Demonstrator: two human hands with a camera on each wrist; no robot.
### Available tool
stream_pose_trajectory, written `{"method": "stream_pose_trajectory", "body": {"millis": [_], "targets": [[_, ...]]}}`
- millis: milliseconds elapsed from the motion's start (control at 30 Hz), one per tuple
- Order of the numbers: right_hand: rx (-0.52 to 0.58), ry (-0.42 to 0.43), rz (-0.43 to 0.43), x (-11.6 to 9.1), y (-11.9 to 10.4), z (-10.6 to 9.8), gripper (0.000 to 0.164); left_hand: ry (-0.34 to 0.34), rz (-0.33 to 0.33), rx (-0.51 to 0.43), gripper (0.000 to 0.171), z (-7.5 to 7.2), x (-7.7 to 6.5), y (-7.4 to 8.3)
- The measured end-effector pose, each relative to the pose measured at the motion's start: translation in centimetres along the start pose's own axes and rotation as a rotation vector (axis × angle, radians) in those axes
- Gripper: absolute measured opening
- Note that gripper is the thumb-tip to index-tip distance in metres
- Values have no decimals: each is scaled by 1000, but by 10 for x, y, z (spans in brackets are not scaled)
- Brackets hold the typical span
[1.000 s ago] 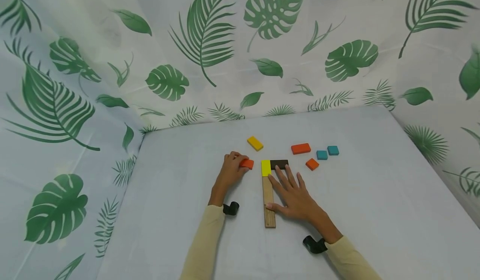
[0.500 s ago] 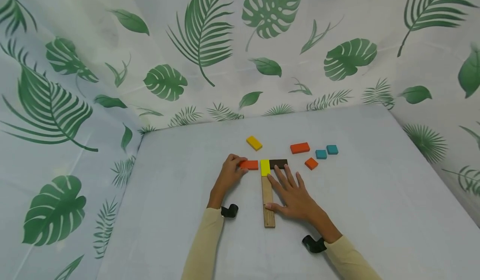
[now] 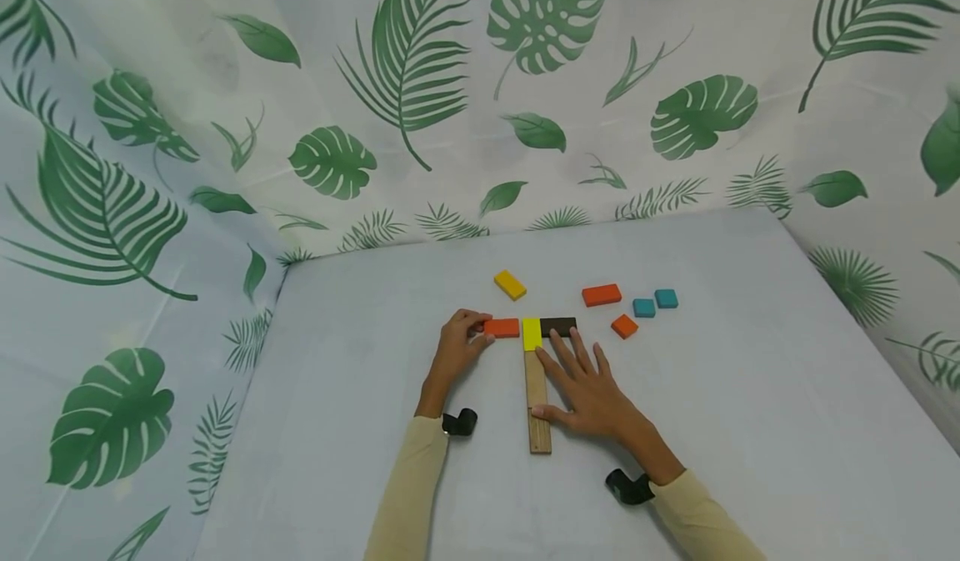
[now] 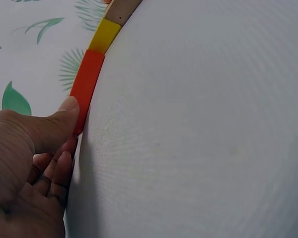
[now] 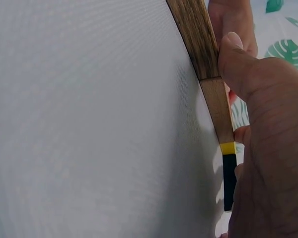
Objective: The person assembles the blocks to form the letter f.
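My left hand [image 3: 459,343] pinches the left end of an orange-red block [image 3: 504,328] between thumb and fingers. The block lies flat, its right end a sliver away from an upright bright yellow block [image 3: 532,335]. A dark brown block [image 3: 559,327] extends rightward from the yellow one's top. Below the yellow block runs a column of two wooden blocks [image 3: 537,382], end to end. My right hand [image 3: 592,390] lies with fingers spread beside this column. Its thumb touches the wood near the joint, seen also in the right wrist view, and its fingertips reach the yellow and dark blocks.
Behind the hands lie a golden yellow block [image 3: 510,284], a long orange-red block [image 3: 602,295], a small orange block [image 3: 624,326] and two teal blocks [image 3: 643,308]. Leaf-patterned cloth [image 3: 450,127] rises behind the white table surface [image 3: 345,394] and on both sides.
The orange-red block has slid right toward the yellow block, and more of it shows beyond my left fingers. My right hand has stayed in place.
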State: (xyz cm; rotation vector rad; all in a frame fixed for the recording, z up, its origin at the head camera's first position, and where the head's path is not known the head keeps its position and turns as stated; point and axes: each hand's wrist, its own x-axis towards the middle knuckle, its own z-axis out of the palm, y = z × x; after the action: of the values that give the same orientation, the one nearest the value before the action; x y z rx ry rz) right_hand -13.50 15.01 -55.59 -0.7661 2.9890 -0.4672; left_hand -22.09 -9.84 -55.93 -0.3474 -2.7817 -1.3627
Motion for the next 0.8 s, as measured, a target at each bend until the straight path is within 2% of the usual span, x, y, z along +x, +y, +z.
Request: {"method": "stream_pose_trajectory", "body": {"millis": [600, 800], "targets": [[20, -6, -5, 0, -2, -2, 92, -6, -40, -11, 35, 2, 0, 6], [17, -8, 0, 0, -1, -1, 93, -10, -29, 5, 35, 2, 0, 7]]}}
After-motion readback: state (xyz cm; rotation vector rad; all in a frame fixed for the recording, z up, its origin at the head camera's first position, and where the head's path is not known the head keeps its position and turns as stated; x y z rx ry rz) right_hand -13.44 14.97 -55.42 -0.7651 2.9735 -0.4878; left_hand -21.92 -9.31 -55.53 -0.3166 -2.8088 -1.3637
